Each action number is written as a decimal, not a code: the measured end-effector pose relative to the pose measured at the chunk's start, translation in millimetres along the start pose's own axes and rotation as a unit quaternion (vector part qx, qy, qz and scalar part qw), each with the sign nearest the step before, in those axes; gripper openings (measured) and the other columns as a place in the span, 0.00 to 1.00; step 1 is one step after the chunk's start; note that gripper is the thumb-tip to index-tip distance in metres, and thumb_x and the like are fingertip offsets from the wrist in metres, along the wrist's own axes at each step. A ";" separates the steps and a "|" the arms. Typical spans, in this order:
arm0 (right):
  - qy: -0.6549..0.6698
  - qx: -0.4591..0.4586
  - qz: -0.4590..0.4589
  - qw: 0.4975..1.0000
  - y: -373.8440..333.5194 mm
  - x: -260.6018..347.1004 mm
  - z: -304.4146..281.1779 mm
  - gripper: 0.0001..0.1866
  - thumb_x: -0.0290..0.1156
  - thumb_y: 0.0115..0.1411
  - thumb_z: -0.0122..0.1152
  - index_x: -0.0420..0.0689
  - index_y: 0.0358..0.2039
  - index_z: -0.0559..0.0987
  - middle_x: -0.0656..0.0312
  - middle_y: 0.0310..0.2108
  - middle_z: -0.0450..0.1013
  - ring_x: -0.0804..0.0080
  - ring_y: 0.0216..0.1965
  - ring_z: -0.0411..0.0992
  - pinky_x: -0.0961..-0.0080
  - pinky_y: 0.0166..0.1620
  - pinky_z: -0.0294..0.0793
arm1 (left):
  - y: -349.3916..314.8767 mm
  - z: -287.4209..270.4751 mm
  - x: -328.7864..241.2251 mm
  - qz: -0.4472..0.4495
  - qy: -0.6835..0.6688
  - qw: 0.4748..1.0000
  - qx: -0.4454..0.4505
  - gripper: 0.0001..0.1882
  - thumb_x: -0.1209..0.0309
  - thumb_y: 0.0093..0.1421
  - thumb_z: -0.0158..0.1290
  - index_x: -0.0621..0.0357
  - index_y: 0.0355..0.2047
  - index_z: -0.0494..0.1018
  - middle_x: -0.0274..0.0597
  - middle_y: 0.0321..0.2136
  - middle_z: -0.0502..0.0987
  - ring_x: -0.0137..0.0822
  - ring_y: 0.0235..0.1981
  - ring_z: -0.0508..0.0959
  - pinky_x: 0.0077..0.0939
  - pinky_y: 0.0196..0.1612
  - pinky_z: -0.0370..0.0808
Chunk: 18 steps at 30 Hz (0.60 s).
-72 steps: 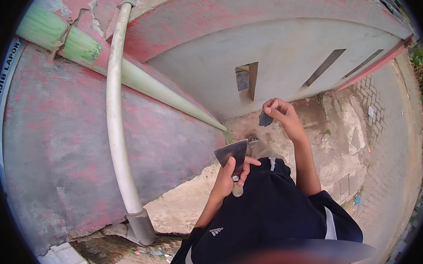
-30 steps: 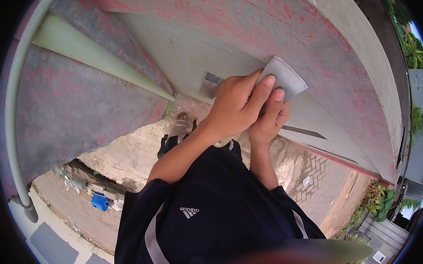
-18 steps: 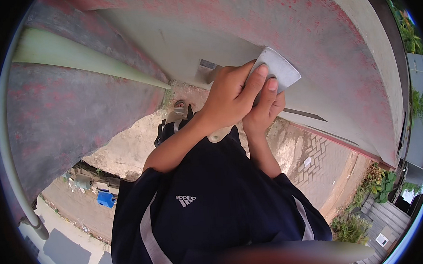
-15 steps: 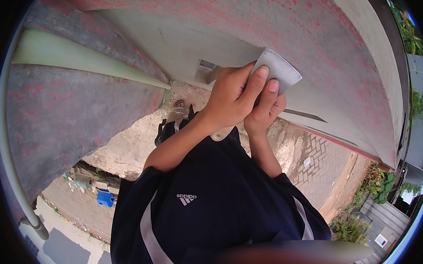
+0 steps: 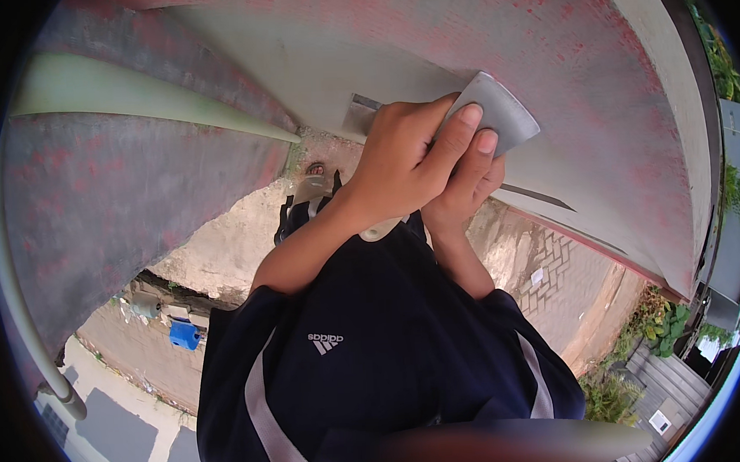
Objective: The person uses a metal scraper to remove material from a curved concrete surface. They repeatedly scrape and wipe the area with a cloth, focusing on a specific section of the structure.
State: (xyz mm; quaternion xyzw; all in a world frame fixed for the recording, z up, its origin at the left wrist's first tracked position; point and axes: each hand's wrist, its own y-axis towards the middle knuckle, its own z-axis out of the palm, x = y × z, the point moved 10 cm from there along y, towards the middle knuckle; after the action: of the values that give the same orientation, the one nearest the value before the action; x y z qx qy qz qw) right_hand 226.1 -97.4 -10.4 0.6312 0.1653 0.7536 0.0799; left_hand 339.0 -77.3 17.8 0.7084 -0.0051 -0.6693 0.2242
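Observation:
Both my hands are wrapped round one scraper with a flat, flared grey metal blade (image 5: 501,114); its handle is hidden inside my grip. My left hand (image 5: 404,151) is closed, its thumb laid along the back of the blade. Just to its right, my right hand (image 5: 471,181) is closed too, with its thumb pressed beside the left one. The blade lies against or close to a grey wall (image 5: 562,90) with worn red patches; contact at its edge cannot be made out. Beside my left knuckles shows a small grey rectangular piece (image 5: 361,114), of unclear kind.
At the left stands a grey and red wall (image 5: 129,192) with a pale green pipe-like strip (image 5: 149,96) and a thin pipe (image 5: 12,271). Below lie bare ground, brick paving (image 5: 553,268), a blue container (image 5: 184,333) and plants (image 5: 663,330). My foot (image 5: 315,168) is near the wall corner.
The scraper and both hands have shifted slightly up and to the right in the picture. My view has moved a little too. Both hands keep their grip.

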 end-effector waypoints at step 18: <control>0.003 -0.009 -0.031 0.999 7.0 19.4 8.6 0.17 0.37 0.73 0.48 0.39 0.31 0.74 0.68 0.23 0.72 0.84 0.26 0.65 0.82 0.28 0.63 | 0.9 -6.2 -5.6 -0.001 -0.017 1.000 -0.025 0.20 0.62 0.71 0.45 0.64 0.25 0.72 0.42 0.12 0.69 0.32 0.13 0.66 0.30 0.20 0.63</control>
State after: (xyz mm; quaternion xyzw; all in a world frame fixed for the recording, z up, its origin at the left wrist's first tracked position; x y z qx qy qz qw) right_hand 231.4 -96.3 11.2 0.6229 0.1784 0.7540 0.1079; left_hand 344.5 -74.4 23.4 0.6910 0.0091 -0.6814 0.2411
